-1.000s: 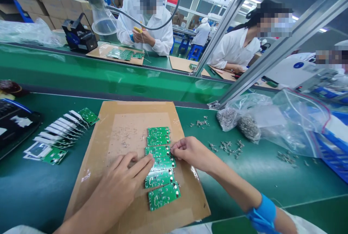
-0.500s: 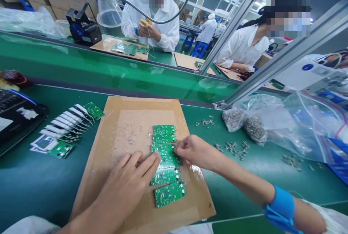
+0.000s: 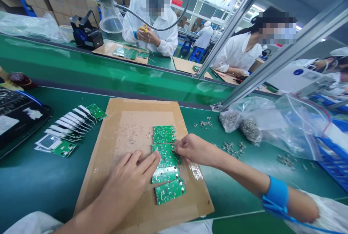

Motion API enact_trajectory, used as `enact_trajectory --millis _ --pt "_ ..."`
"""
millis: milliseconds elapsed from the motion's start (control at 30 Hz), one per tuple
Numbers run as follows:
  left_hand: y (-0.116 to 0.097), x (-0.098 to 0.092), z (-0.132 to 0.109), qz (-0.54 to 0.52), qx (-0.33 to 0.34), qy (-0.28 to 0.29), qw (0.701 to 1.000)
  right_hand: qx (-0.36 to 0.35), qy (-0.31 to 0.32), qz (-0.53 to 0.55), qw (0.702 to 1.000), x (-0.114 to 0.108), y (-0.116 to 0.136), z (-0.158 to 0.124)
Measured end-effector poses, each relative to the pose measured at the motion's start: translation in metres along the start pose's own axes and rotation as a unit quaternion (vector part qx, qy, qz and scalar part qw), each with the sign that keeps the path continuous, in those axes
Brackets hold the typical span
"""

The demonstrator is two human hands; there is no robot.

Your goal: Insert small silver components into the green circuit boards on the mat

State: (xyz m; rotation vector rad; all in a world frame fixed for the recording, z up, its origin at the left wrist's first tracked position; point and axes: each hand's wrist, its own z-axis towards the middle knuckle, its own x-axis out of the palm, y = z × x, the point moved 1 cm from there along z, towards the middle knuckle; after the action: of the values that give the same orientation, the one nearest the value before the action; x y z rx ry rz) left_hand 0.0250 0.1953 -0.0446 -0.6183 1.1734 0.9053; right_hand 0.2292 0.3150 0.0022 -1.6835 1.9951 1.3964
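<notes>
Several green circuit boards point(image 3: 167, 174) lie in a column on a taped cardboard sheet point(image 3: 136, 105), the lowest board point(image 3: 170, 192) slightly askew. My left hand point(image 3: 129, 176) rests on the cardboard with fingers stretched out, their tips on the left part of a middle board. At the right edge of that same column, my right hand point(image 3: 193, 149) has thumb and forefinger pinched together against a board. Whatever sits between those fingertips is hidden. Small metal parts point(image 3: 131, 140) are scattered on the cardboard left of the boards.
Loose metal parts point(image 3: 233, 148) lie in piles to the right, near plastic bags point(image 3: 251, 129) of more parts. White-strapped components point(image 3: 71, 122) and a green board point(image 3: 96, 112) lie left. A metal post point(image 3: 231, 45) rises beyond; co-workers point(image 3: 152, 20) sit across the green divider point(image 3: 108, 78).
The camera view has shifted slightly. Both hands keep nearly the same place at the boards, the right still pinching at the edge.
</notes>
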Motion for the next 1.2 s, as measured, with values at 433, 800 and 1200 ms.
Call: enact_trajectory --millis 433,800,1200 --pt "0.002 0.012 -0.004 -0.022 -0.021 0.012 0.999 -0.052 -0.077 -0.115 0.989 -0.002 0.015 -0.001" --pt "0.012 -0.009 -0.001 -0.120 -0.018 0.015 0.993 -0.266 -0.122 -0.359 0.886 0.017 0.087 0.047" --pt "0.019 -0.010 0.006 -0.332 -0.229 -0.073 0.912 -0.243 -0.090 0.197 0.946 0.022 0.049 -0.001"
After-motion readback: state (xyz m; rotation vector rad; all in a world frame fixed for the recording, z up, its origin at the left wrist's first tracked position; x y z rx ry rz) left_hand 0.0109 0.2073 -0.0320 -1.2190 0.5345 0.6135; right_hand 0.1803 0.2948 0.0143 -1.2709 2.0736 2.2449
